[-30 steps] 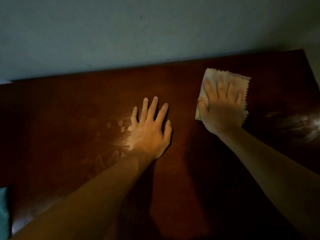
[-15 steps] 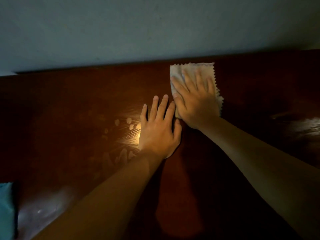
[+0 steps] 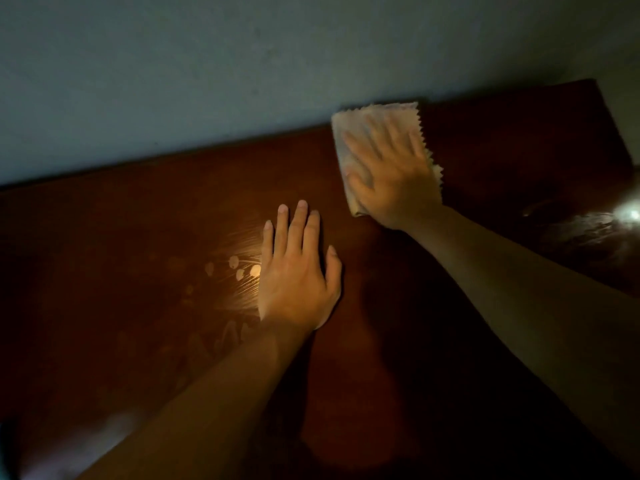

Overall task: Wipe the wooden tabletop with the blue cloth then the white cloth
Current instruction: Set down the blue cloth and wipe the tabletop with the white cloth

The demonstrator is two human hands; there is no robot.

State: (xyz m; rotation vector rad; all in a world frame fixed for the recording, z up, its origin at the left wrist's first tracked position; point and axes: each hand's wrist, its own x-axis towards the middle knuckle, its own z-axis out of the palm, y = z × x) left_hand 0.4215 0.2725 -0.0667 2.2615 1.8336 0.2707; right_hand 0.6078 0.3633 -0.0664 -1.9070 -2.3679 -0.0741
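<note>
Wooden and dark red-brown, the counter (image 3: 398, 306) fills the near ground, with two bare forearms reaching across it from the bottom edge. One left hand (image 3: 294, 271) lies flat on the wood near the middle, fingers straight and close together, holding nothing; it seems only to brace the body. Just to its left a patch of grain catches the light, with several pale smudges (image 3: 239, 268) like fingertip marks on the polish. Farther back and to the right, one right hand (image 3: 391, 168) presses flat on the white cloth (image 3: 377, 116), fingers spread wide over it rather than curled round it; the hand is blurred, so it is probably moving. One white cloth is in view, zigzag-cut along its right edge, lying at the far edge of the counter where it meets the pale blue-grey wall (image 3: 242, 64). No blue cloth can be made out in this dim frame, so I judge the second pass, with the white cloth, to be the step in hand. The next stroke likely calls for steady downward pressure while sweeping the cloth toward the smudged patch, and the left hand would need to lift clear. At far right a bright glare (image 3: 630, 214) sits on the wood
</note>
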